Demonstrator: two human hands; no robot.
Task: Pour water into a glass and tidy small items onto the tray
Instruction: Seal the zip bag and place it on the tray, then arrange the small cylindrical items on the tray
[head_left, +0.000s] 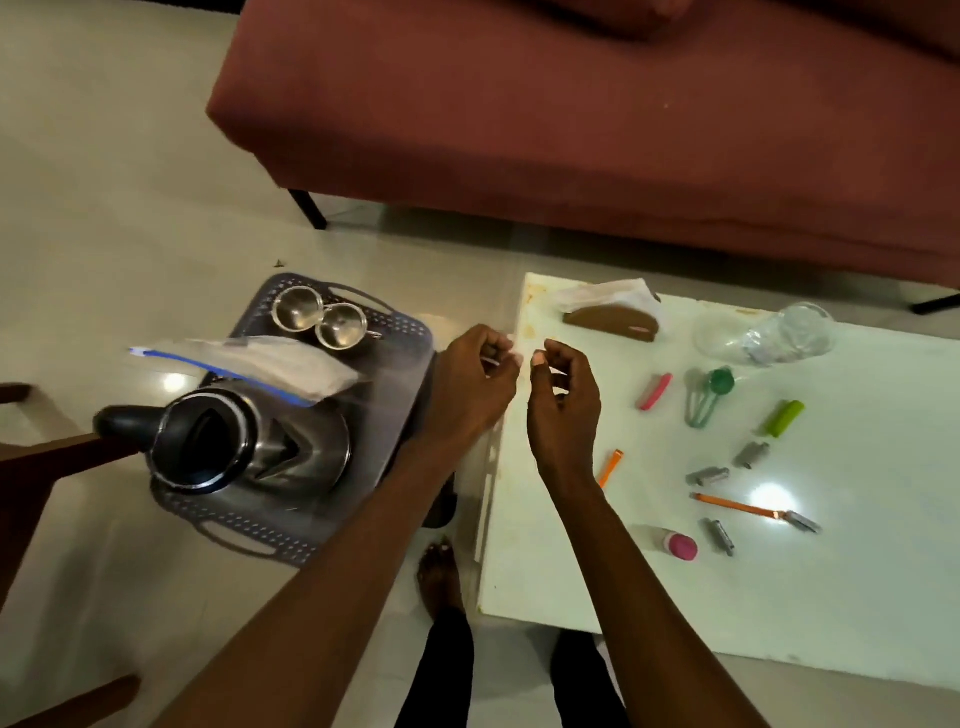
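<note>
A grey perforated tray (410, 335) stands left of the white table (597, 587). On the tray are a steel kettle (260, 447) with a black handle, two steel cups (317, 317) and a zip bag (280, 366). A clear glass (789, 332) lies on its side at the table's far edge. Small items are scattered on the table: a pink clip (654, 392), green measuring spoons (706, 397), a green tube (784, 418), an orange razor (737, 506) and a pink-capped container (675, 543). My left hand (475, 379) and my right hand (563, 410) hover over the table's left edge, fingers loosely curled and holding nothing.
A brown tissue holder (613, 318) sits at the table's far left corner. Several small metal pieces (707, 476) lie among the items, and a short orange piece (610, 465) lies by my right wrist. A red sofa (571, 130) stands behind. A wooden chair (52, 460) is at left. My foot (439, 571) is beside the table.
</note>
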